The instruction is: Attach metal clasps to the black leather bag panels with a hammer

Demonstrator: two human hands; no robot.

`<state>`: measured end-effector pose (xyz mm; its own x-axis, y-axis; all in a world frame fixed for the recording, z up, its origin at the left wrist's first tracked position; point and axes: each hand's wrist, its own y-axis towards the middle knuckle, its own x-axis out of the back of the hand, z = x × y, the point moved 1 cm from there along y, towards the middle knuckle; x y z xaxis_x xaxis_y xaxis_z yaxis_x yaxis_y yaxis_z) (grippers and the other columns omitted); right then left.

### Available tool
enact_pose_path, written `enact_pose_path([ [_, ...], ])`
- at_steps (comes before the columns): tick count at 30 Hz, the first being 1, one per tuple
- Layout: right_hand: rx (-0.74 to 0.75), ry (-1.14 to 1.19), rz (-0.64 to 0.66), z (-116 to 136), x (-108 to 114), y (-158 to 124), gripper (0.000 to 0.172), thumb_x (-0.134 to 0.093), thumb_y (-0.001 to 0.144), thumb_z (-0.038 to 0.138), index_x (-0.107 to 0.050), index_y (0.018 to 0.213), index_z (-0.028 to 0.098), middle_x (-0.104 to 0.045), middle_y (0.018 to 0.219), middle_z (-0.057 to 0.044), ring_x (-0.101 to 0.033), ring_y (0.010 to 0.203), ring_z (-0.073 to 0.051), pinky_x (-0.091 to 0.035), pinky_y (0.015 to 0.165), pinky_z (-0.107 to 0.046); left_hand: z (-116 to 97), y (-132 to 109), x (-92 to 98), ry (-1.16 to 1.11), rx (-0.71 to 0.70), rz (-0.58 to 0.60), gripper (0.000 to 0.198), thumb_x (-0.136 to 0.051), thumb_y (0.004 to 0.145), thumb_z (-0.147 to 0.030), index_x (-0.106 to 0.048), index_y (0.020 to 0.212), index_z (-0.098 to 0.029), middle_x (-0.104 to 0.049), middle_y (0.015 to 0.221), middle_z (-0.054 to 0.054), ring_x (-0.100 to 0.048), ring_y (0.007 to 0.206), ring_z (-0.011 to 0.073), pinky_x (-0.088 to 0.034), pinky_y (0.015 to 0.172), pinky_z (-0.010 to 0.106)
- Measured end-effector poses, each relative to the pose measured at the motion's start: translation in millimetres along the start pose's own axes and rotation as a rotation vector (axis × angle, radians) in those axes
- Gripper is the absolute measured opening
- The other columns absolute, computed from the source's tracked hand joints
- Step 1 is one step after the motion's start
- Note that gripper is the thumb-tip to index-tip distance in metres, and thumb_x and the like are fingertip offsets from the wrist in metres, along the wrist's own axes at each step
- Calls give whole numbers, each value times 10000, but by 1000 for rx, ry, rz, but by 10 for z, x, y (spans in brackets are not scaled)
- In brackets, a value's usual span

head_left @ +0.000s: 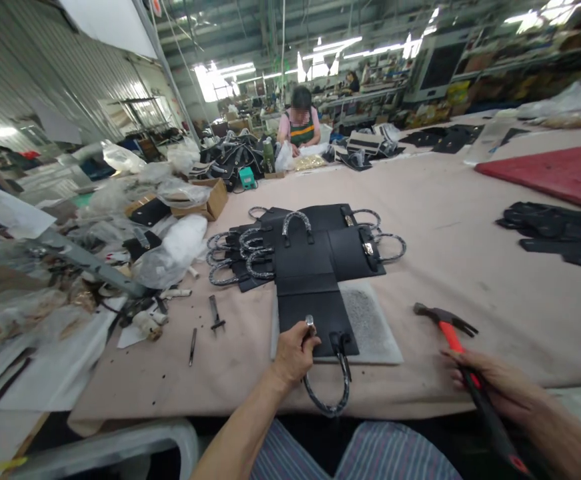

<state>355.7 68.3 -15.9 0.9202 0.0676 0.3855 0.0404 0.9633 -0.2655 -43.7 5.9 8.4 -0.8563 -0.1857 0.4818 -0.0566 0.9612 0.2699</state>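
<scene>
My left hand (295,353) is closed around a short metal punch (309,321), its shiny end showing above the fingers. It rests over the near flap of a black leather bag panel (305,310); the punch's lower end is hidden. A looped bag handle (327,410), wrapped in patterned plastic, hangs from that flap towards me. Under the flap lies a grey-white pad (370,323). Off to the right, my right hand (495,383) grips a claw hammer (453,333) by its red and black handle, the head held apart from the leather.
More black panels with handles (247,267) are stacked behind. A T-shaped tool (215,317) and a thin metal rod (193,347) lie at left, near plastic-wrapped clutter (170,250). Black pieces (560,230) and a red board (555,173) lie right. A co-worker (300,123) sits across the table.
</scene>
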Motion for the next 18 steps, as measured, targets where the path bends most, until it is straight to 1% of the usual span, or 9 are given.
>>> enact_pose_path([
  [2,-136,204,86,256,-168,-138,281,-713,614,401,-520,740,239,-454,621,-3,-451,473,-149,-466,437,-318,-15,1,6,-3,-11,-1,95,-596,850,-150,-630,889,-229,-679,809,17,-653,759,179,-507,737,275],
  [4,-308,389,86,591,-346,-321,295,-700,629,397,-479,733,231,-374,587,39,-333,418,-93,-332,362,-227,-24,3,7,-2,-22,0,100,-594,846,-138,-627,881,-226,-674,799,16,-646,743,175,-503,724,273],
  [6,-270,410,81,1010,-485,-514,324,-648,771,522,-527,829,227,-361,593,54,-291,398,-84,-264,340,-204,-21,7,3,1,-27,1,95,-596,845,-135,-621,875,-222,-664,785,14,-636,726,170,-498,712,270],
  [8,-44,223,53,1458,-571,-686,437,-546,871,665,-553,881,228,-391,581,46,-315,392,-103,-252,336,-221,-5,9,-5,9,-22,2,82,-602,847,-141,-615,872,-218,-655,776,11,-626,715,165,-490,703,264],
  [9,129,97,9,1664,-603,-760,465,-512,898,689,-563,896,227,-430,581,32,-364,411,-121,-267,352,-232,5,9,-11,12,-20,3,79,-601,849,-141,-613,873,-215,-654,780,11,-624,717,163,-487,704,261],
  [11,491,-155,-46,1977,-682,-875,434,-458,969,638,-546,869,225,-500,592,7,-461,473,-147,-341,437,-261,28,6,-22,18,-21,4,84,-595,851,-134,-613,885,-209,-657,798,11,-626,734,159,-483,714,256],
  [13,744,-420,-13,2129,-784,-937,404,-398,1023,543,-500,797,224,-505,558,6,-446,448,-140,-292,460,-276,46,-1,-31,21,-24,3,90,-591,850,-126,-614,887,-205,-658,806,9,-625,743,155,-479,719,250],
  [16,871,-760,116,2227,-860,-954,372,-332,1059,411,-477,773,222,-507,519,11,-376,383,-129,-173,459,-308,56,-10,-34,33,-16,4,88,-596,845,-123,-616,878,-202,-648,781,0,-610,713,147,-470,700,243],
  [18,922,-799,115,2365,-791,-991,359,-350,1061,404,-476,778,222,-513,528,16,-382,387,-128,-172,458,-306,52,-10,-29,38,-22,13,92,-595,846,-120,-620,880,-201,-650,779,-1,-608,707,147,-472,699,242],
])
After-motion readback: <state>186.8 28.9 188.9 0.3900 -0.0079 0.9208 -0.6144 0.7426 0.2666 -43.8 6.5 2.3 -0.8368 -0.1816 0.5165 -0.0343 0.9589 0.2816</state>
